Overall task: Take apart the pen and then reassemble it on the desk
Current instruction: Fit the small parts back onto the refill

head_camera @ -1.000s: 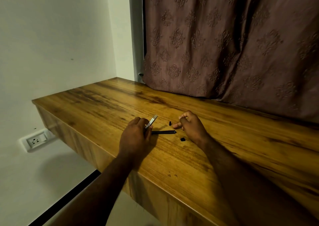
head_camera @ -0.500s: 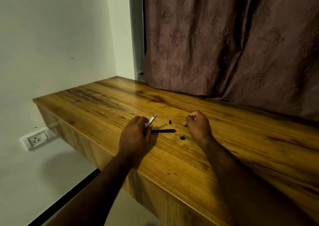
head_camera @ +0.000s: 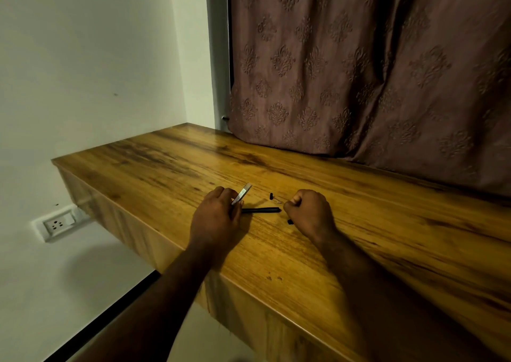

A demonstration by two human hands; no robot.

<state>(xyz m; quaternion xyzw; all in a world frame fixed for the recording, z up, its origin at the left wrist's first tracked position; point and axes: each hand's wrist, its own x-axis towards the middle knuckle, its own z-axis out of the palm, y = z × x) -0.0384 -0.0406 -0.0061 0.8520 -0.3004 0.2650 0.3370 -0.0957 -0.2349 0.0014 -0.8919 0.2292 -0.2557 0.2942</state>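
Observation:
On the wooden desk (head_camera: 166, 168) my left hand (head_camera: 217, 218) grips a silvery pen barrel (head_camera: 242, 193) that sticks up and to the right from my fingers. A thin black pen part (head_camera: 261, 210) lies flat on the desk between my hands. A small black piece (head_camera: 271, 195) and a tiny pale piece (head_camera: 278, 201) lie just beyond it. Another small black piece (head_camera: 289, 221) rests against my right hand (head_camera: 309, 212), which is curled into a fist on the desk. What the fist holds, if anything, is hidden.
A brown patterned curtain (head_camera: 359, 71) hangs along the desk's back edge. The desk's left end meets a white wall with a socket (head_camera: 56, 224) below it. The front edge of the desk runs under my forearms.
My right hand drew back to the right away from the parts, then came back left to the end of the black part, fingers curled throughout. The left hand kept hold of the barrel.

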